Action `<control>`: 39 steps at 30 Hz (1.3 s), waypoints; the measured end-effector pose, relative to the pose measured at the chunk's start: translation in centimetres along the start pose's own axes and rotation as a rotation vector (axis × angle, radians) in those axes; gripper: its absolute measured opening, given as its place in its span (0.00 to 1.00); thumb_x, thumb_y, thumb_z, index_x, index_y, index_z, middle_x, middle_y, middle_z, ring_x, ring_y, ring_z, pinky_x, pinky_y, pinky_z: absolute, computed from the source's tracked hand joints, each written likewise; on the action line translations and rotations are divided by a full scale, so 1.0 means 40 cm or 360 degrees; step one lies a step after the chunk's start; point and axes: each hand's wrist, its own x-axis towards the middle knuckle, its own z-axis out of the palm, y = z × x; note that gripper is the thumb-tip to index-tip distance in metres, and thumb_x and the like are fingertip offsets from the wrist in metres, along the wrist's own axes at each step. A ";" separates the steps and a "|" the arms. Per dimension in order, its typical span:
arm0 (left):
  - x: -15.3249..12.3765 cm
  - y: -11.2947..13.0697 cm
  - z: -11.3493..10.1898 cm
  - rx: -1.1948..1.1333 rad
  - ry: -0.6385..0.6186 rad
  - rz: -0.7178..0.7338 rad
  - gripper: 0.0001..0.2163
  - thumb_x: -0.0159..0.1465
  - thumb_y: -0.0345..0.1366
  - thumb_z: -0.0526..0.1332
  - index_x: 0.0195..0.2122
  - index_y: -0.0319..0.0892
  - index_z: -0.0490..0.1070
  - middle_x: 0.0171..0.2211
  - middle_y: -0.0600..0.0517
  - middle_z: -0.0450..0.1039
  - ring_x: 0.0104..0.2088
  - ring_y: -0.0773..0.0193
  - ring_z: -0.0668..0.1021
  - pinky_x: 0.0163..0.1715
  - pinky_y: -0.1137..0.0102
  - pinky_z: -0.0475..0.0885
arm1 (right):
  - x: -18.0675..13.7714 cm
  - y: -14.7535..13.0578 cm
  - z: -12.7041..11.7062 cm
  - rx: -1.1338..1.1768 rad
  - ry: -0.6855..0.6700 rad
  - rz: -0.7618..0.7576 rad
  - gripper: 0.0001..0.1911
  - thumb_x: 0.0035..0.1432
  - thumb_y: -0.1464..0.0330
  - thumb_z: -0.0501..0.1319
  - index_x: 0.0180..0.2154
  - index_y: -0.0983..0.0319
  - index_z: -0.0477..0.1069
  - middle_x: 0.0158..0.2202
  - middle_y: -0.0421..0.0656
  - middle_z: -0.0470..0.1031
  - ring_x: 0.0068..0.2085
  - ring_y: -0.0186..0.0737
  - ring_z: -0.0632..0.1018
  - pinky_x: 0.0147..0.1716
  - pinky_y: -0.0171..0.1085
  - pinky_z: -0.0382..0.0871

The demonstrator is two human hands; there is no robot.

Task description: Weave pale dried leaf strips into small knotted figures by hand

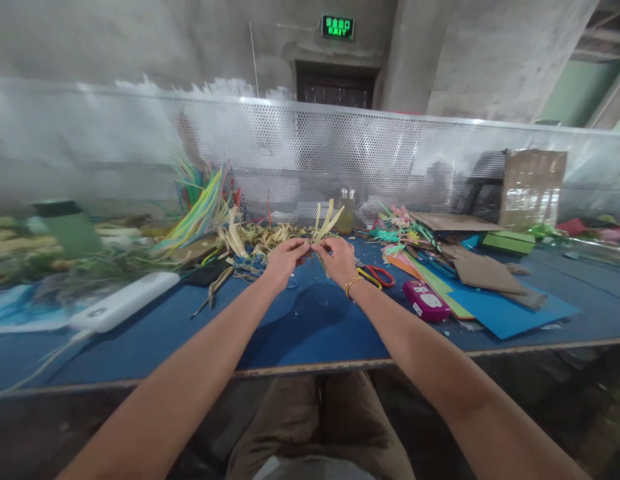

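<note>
Both hands meet above the middle of the blue table (315, 333), fingertips almost touching. My right hand (337, 258) is closed in a pinch on a bunch of pale yellow-green straw-like strips (328, 220), which fan upward from it. My left hand (286, 259) also pinches, at the base of the same strips as far as I can see; its exact hold is too small to make out. Scissors (381, 277) with red and yellow handles lie just right of my right hand. Dried pale husks (263, 235) are heaped behind my left hand.
Left are a white power strip (125, 303), a green bottle (69, 227) and a bundle of coloured strips (203, 207). Right are a purple box (425, 300), blue paper (515, 313), brown cardboard (485, 270) and a green box (509, 241). A perforated metal screen (310, 147) rises behind.
</note>
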 end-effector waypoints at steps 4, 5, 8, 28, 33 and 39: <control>0.003 -0.007 -0.002 0.0002 -0.0026 0.0011 0.11 0.49 0.41 0.69 0.31 0.42 0.74 0.30 0.53 0.73 0.31 0.68 0.74 0.31 0.75 0.67 | -0.003 0.003 0.000 0.0128 0.0013 -0.0013 0.14 0.61 0.58 0.55 0.32 0.61 0.71 0.30 0.41 0.75 0.34 0.36 0.73 0.38 0.35 0.60; 0.004 -0.009 -0.002 0.0008 -0.0043 0.0020 0.11 0.50 0.41 0.68 0.31 0.42 0.74 0.30 0.53 0.73 0.31 0.68 0.74 0.32 0.75 0.67 | -0.003 0.002 0.000 0.0150 0.0009 -0.0022 0.14 0.62 0.59 0.54 0.33 0.61 0.70 0.30 0.41 0.75 0.33 0.36 0.73 0.36 0.34 0.60; 0.005 -0.011 -0.002 0.0044 -0.0072 0.0048 0.11 0.50 0.41 0.68 0.32 0.42 0.75 0.30 0.53 0.73 0.32 0.68 0.74 0.32 0.74 0.67 | -0.002 -0.002 0.001 0.0139 -0.0016 -0.0040 0.14 0.63 0.59 0.52 0.31 0.61 0.68 0.29 0.42 0.73 0.31 0.36 0.71 0.32 0.34 0.60; -0.007 -0.003 0.009 0.0019 -0.0066 0.0078 0.10 0.51 0.39 0.68 0.33 0.43 0.75 0.31 0.53 0.73 0.32 0.68 0.73 0.33 0.74 0.68 | -0.001 -0.013 0.010 0.0418 -0.0021 0.0183 0.20 0.59 0.56 0.53 0.20 0.59 0.56 0.20 0.36 0.60 0.25 0.34 0.62 0.27 0.34 0.55; -0.008 0.004 0.011 0.0087 -0.0121 0.0096 0.09 0.50 0.36 0.69 0.33 0.43 0.76 0.23 0.55 0.68 0.23 0.71 0.68 0.25 0.75 0.63 | -0.002 -0.009 0.017 0.0553 -0.0027 0.0308 0.21 0.57 0.55 0.54 0.19 0.60 0.56 0.19 0.35 0.58 0.24 0.33 0.61 0.27 0.33 0.55; -0.003 0.002 0.000 0.0190 -0.0142 0.0120 0.08 0.52 0.38 0.67 0.32 0.43 0.76 0.22 0.55 0.68 0.22 0.72 0.66 0.22 0.75 0.60 | -0.008 -0.001 0.029 0.0838 -0.0066 0.0385 0.20 0.56 0.55 0.56 0.19 0.60 0.60 0.19 0.35 0.62 0.24 0.32 0.63 0.27 0.33 0.58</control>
